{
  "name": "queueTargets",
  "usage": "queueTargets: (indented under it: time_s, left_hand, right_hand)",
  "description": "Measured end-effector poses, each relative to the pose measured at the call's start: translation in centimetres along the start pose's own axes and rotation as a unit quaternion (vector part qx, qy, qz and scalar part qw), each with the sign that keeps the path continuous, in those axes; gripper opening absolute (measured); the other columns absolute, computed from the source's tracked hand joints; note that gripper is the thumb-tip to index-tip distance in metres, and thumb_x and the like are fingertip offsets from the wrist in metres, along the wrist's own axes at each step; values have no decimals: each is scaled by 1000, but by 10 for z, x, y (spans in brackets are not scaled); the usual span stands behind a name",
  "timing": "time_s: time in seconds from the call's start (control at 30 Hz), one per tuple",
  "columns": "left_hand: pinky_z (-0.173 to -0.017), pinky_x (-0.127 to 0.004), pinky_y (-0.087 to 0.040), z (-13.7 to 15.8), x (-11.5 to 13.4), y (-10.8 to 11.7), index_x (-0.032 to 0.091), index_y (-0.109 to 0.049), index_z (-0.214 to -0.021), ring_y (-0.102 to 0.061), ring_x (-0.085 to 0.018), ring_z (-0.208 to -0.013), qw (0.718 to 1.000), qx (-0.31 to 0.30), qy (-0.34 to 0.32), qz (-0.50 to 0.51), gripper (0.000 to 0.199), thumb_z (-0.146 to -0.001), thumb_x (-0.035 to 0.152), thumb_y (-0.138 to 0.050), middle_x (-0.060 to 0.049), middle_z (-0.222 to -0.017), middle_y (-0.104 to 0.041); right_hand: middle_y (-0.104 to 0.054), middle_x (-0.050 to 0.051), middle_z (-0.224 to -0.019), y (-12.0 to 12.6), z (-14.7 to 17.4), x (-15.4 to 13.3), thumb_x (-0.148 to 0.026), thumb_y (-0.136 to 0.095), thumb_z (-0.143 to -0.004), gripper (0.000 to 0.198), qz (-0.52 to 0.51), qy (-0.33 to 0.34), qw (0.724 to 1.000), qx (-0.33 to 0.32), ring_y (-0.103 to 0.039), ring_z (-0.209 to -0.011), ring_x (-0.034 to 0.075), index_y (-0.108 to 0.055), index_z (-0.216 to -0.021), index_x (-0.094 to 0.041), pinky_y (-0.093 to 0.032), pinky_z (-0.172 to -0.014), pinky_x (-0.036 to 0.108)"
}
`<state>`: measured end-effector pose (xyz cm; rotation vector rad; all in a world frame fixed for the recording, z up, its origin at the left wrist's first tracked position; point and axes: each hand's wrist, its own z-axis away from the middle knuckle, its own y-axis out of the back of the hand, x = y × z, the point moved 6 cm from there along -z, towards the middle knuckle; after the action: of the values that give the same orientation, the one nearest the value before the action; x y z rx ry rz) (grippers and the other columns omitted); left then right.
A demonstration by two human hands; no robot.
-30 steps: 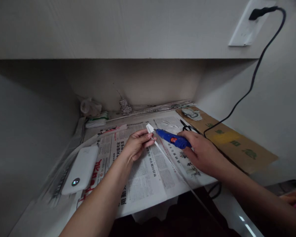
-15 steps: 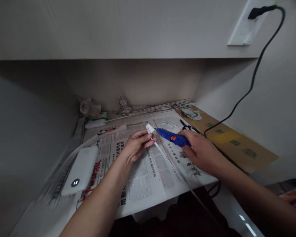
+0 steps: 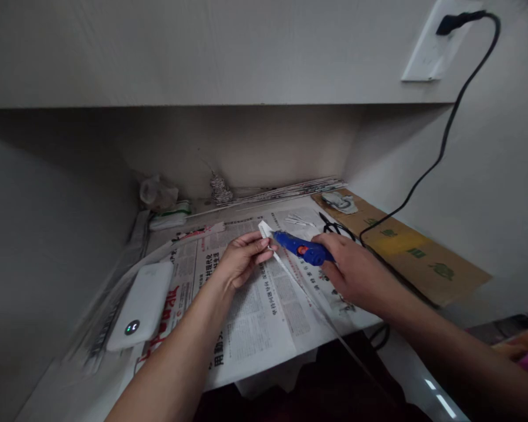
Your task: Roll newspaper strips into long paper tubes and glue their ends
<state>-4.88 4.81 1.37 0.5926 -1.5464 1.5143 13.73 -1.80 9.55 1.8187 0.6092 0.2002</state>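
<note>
My left hand [image 3: 245,258] pinches a narrow white paper strip [image 3: 294,281] near its wider, folded-looking upper end. From my fingers the strip runs down to the right, past the table's front edge. Wrapped in my right hand [image 3: 354,269] is a blue glue gun [image 3: 305,248] with an orange-red part on its side. Its nozzle points left and meets or nearly meets the strip's wide end; I cannot tell whether they touch. Both hands are over the printed newspaper [image 3: 250,328] that covers the table.
Black scissors [image 3: 334,225] and short white strips [image 3: 299,220] lie beyond my right hand. A cardboard sheet [image 3: 422,258] is on the right, a white power bank [image 3: 143,305] on the left. Long thin paper rods [image 3: 286,192] lie at the back. A black cord [image 3: 444,140] hangs from the wall socket [image 3: 431,53].
The glue gun in my right hand has shifted slightly left, its nozzle closer over the strip's wide end. My left hand keeps its pinch. The whole view has moved a little.
</note>
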Motion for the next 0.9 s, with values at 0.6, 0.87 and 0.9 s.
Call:
queueTargets:
  time_s: [0.6, 0.87, 0.9]
  left_hand:
    - [-67, -23, -58, -1, -2, 2, 8, -66, -87, -69, -20, -77, 1000, 2, 2, 28, 18, -70, 5, -68, -7, -81, -66]
    - [-67, -23, -58, 0, -2, 1, 8, -65, -86, -69, -21, -78, 1000, 0, 9, 15, 14, -72, 6, -66, -8, -83, -67]
    - [-66, -23, -58, 0, -2, 2, 8, -65, -85, -69, -21, -78, 1000, 3, 10, 16, 13, -72, 6, -66, -8, -82, -67]
  right_hand:
    - [-54, 11, -75, 62, 48, 216, -6, -48, -79, 38, 343, -95, 934, -21, -49, -67, 23, -59, -113, -22, -28, -57, 34]
    - [-58, 21, -85, -1, 31, 258, -10, -52, -72, 52, 252, -177, 951, -8, -55, -79, 32, -49, -123, -4, -34, -70, 39]
    - [-59, 23, -86, -6, 29, 258, -9, -51, -72, 52, 254, -186, 949, -16, -56, -80, 32, -48, -124, -2, -34, -70, 39]
